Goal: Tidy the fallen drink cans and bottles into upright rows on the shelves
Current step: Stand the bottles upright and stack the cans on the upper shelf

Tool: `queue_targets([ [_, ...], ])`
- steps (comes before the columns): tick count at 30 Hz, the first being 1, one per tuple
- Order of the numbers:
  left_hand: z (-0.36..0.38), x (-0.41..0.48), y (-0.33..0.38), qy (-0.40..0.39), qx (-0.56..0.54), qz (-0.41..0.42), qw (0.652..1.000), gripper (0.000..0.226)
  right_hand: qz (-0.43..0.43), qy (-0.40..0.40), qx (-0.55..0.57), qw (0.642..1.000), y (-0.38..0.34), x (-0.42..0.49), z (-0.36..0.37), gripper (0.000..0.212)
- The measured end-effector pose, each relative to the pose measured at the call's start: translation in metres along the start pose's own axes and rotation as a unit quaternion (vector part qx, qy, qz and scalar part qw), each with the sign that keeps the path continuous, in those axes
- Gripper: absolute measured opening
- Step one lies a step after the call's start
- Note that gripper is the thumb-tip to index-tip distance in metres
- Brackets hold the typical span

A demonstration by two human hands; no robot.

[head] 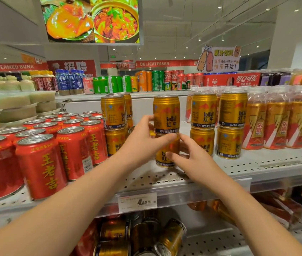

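- The left hand (142,139) wraps the foot of the top can (166,113), thumb across the front at the seam and fingers round its nine o'clock side.
- The right hand (192,159) holds the bottom can (161,161), thumb on the label and fingers curled round the three o'clock side.
- Both cans stand upright, long axes vertical, one on the other, mid-shelf (257,163); they lie at twelve o'clock from my wrists, between two like stacks.
- The left hand sits higher and nearer the top can; the right is nearer the shelf deck.
- I judge the stack is being squared. The next move turns on keeping the two axes in line, as any push toward three or nine o'clock tips the top can.
- At six o'clock, on the lower shelf, gold cans (170,235) lie tilted and await righting.
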State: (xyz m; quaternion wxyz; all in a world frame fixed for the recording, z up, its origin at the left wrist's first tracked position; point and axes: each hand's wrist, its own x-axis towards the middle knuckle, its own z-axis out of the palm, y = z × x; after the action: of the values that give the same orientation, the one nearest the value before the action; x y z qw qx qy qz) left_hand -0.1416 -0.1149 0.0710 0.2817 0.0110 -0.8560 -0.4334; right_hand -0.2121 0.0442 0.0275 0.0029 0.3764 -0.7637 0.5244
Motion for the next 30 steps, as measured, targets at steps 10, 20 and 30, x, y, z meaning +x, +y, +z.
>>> queue_targets([
  [10,0.036,0.003,-0.013,0.066,-0.025,-0.03,0.997,0.046,-0.093,0.163,-0.179,0.966,0.023,-0.054,-0.009,0.04],
  [20,0.062,0.008,-0.012,0.094,0.018,-0.054,0.994,0.043,-0.113,0.16,-0.168,0.966,0.06,-0.036,-0.094,0.018],
  [30,0.068,0.007,0.002,0.23,0.01,-0.078,0.97,0.039,-0.219,0.01,-0.124,0.968,0.072,-0.024,-0.117,0.019],
])
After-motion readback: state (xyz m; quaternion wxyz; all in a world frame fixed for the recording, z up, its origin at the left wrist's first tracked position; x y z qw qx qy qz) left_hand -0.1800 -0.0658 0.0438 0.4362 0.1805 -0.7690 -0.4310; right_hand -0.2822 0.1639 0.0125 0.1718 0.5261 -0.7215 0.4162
